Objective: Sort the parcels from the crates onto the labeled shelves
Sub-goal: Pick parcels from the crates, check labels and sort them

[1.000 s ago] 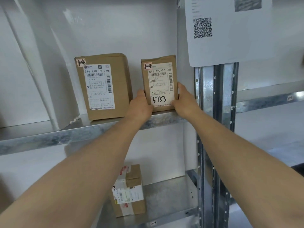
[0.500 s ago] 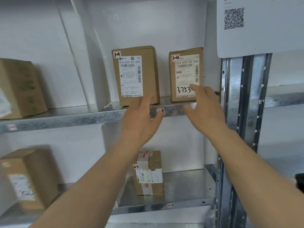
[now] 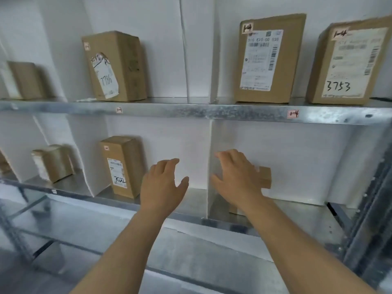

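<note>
The brown parcel marked 3753 [image 3: 347,62] stands upright at the right end of the upper metal shelf [image 3: 191,111], above the pink tag 1-4 [image 3: 293,113]. A second labelled parcel [image 3: 269,58] stands just left of it. My left hand [image 3: 162,185] and my right hand [image 3: 235,177] hang in front of the lower shelf with relaxed, spread fingers and hold nothing. Behind my right hand a small parcel [image 3: 264,177] is mostly hidden.
More parcels stand on the shelves: one marked 7786 [image 3: 114,66] upper left, one [image 3: 122,166] on the lower shelf, and a smaller one [image 3: 53,162] further left. White dividers [image 3: 209,166] split the compartments. A grey steel upright [image 3: 373,209] stands at the right.
Both hands let go of the 3753 parcel, which stays on the upper shelf, and dropped down and back. The view has swung left and down, so more compartments show.
</note>
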A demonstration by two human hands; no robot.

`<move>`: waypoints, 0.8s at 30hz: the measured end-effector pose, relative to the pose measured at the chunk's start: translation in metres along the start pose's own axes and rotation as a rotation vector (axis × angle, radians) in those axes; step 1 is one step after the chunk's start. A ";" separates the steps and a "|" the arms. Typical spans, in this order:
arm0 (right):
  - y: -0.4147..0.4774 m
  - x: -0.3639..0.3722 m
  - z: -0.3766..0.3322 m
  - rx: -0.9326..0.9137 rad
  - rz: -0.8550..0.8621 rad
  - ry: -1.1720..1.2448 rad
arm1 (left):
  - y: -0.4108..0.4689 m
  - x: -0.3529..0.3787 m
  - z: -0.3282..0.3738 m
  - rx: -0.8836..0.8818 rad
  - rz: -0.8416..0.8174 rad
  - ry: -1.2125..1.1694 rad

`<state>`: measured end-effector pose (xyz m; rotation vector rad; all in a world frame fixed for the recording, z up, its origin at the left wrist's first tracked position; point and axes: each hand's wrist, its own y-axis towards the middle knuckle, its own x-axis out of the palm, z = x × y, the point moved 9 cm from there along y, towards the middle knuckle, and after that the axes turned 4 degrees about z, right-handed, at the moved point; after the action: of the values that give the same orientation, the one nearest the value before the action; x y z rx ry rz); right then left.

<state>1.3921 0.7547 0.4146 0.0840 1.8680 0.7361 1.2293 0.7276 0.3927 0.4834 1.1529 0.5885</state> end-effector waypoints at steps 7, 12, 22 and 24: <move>-0.013 0.099 -0.112 -0.137 -0.191 0.039 | -0.051 -0.028 -0.142 -0.198 -0.081 0.135; -0.021 0.152 -0.218 -0.253 -0.273 0.067 | -0.089 -0.066 -0.250 -0.352 -0.126 0.219; -0.040 0.242 -0.444 -0.497 -0.370 0.154 | -0.161 -0.173 -0.443 -0.584 -0.118 0.322; -0.048 0.258 -0.487 -0.555 -0.390 0.170 | -0.175 -0.196 -0.474 -0.620 -0.115 0.351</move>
<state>0.8757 0.5978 0.2919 -0.6949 1.6986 0.9742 0.7593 0.4932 0.2599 -0.2258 1.2413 0.9090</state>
